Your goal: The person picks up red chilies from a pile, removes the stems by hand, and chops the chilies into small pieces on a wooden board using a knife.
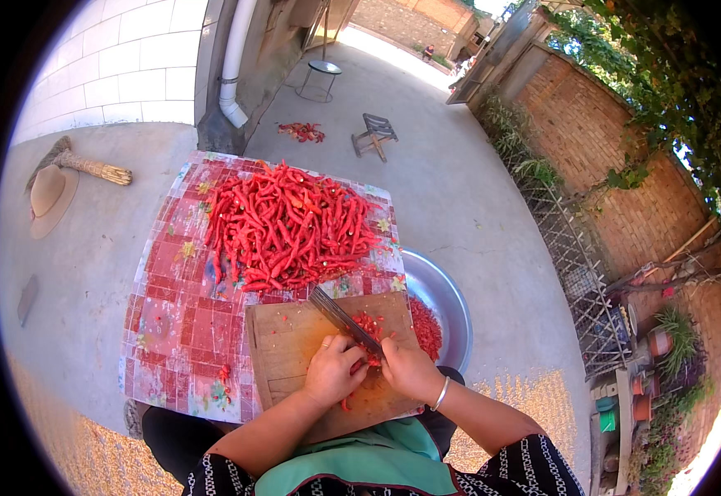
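My right hand, with a bangle at the wrist, is closed round the handle of a kitchen knife. Its dark blade slants away to the far left over a wooden cutting board. Close beside the blade, the curled fingers of my left hand hold red chili peppers down on the board; the fingers partly hide them. Chopped chili bits lie on the board past the knife. Beyond the board, a big heap of whole red chilies covers much of the table's far half.
The table wears a red checked cloth. A metal basin with chopped chilies stands at its right. Farther off are a folding stool, a round stool and scattered red scraps. A hat and broom lie left.
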### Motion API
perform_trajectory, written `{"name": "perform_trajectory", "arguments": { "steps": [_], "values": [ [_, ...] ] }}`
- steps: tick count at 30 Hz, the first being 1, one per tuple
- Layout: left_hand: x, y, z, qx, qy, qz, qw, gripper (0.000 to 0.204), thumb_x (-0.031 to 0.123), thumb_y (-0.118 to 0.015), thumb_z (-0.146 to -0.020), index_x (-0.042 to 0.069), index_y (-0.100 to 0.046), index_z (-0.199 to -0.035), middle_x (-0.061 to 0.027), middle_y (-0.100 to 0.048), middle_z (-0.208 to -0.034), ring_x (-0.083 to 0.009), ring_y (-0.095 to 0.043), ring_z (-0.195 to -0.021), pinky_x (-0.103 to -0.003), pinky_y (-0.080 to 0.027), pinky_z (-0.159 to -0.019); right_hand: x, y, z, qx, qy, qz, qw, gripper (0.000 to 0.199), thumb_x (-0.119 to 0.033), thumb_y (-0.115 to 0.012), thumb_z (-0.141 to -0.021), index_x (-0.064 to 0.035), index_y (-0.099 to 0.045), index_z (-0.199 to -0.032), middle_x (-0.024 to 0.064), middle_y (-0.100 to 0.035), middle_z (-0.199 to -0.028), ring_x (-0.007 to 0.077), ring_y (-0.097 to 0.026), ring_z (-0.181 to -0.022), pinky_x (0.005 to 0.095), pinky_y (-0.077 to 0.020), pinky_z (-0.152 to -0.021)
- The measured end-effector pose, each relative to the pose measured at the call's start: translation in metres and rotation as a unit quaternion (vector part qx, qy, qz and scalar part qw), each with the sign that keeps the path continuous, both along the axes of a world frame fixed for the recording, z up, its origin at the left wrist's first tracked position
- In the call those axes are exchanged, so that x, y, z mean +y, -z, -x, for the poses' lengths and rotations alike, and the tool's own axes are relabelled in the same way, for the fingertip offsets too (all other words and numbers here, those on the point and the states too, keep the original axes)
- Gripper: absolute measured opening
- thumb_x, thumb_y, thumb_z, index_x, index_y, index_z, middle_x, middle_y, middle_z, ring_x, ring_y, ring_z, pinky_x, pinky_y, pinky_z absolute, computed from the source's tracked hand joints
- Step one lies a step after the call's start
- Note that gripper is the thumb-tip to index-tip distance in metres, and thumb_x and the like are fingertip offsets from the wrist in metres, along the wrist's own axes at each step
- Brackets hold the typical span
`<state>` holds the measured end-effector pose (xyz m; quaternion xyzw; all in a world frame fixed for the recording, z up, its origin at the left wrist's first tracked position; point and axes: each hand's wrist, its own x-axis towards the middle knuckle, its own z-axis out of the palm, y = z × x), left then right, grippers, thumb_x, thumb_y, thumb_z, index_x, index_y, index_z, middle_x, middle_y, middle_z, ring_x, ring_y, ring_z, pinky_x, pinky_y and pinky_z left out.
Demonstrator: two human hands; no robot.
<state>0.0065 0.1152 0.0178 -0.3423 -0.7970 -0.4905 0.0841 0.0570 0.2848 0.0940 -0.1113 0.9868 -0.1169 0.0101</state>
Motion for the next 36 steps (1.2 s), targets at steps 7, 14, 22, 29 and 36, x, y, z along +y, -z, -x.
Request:
{"name": "perform_trajectory", "arguments": {
  "steps": [7,14,22,29,36],
  "values": [
    [-0.0003,0.0002,0.0003,-0.001,0.002,0.002,1.000,0.017,0.016,-0.073,-0.071,0.011,-0.068,-0.086,-0.0103,-0.058,-0.097,-0.0319,-0.055,-0.093,-0.040,-0.051,-0.081,0.0036,0.0029,0.0002,0.032,-0.021,-0.012,0.999,0.021,-0.012,-0.059,-0.086,-0.0002,-0.046,-0.097,0.0211,-0.061,-0.074,0.0404,-0.062,-0.065,0.0499,-0.0494,-0.057],
    [0.0002,0.0038,0.0012,0.018,0.001,-0.004,1.000,0.021,0.016,-0.076,-0.068,0.011,-0.067,-0.086,-0.0111,-0.058,-0.099,-0.0318,-0.055,-0.091,-0.040,-0.051,-0.078,-0.0004,0.0012,0.0003,0.010,0.001,-0.015,1.000,0.018,-0.007,-0.061,-0.076,-0.0022,-0.047,-0.085,0.0180,-0.059,-0.073,0.0390,-0.057,-0.077,0.0512,-0.0386,-0.077],
    [0.0005,0.0051,0.0019,0.016,0.005,-0.005,1.000,0.024,0.015,-0.074,-0.067,0.011,-0.067,-0.088,-0.0123,-0.057,-0.099,-0.0327,-0.055,-0.092,-0.041,-0.051,-0.078,0.0010,0.0041,-0.0005,0.013,0.003,-0.009,1.000,0.018,-0.007,-0.061,-0.077,-0.0020,-0.046,-0.086,0.0177,-0.059,-0.071,0.0385,-0.058,-0.074,0.0516,-0.0391,-0.079],
    [-0.0005,0.0022,0.0008,0.008,0.013,0.017,1.000,0.028,0.016,-0.074,-0.066,0.010,-0.066,-0.093,-0.0142,-0.055,-0.103,-0.0344,-0.054,-0.095,-0.043,-0.051,-0.080,0.0018,0.0060,-0.0009,0.021,-0.001,-0.010,1.000,0.018,-0.009,-0.060,-0.080,-0.0027,-0.046,-0.089,0.0153,-0.059,-0.063,0.0361,-0.059,-0.061,0.0468,-0.0450,-0.064],
    [-0.0008,0.0021,0.0006,0.005,0.014,0.026,1.000,0.029,0.016,-0.074,-0.067,0.010,-0.066,-0.094,-0.0145,-0.055,-0.104,-0.0341,-0.054,-0.096,-0.043,-0.051,-0.081,0.0018,0.0048,-0.0015,0.012,-0.006,-0.003,1.000,0.019,-0.010,-0.058,-0.083,-0.0008,-0.045,-0.094,0.0186,-0.060,-0.069,0.0382,-0.061,-0.063,0.0481,-0.0480,-0.057]
  ]
}}
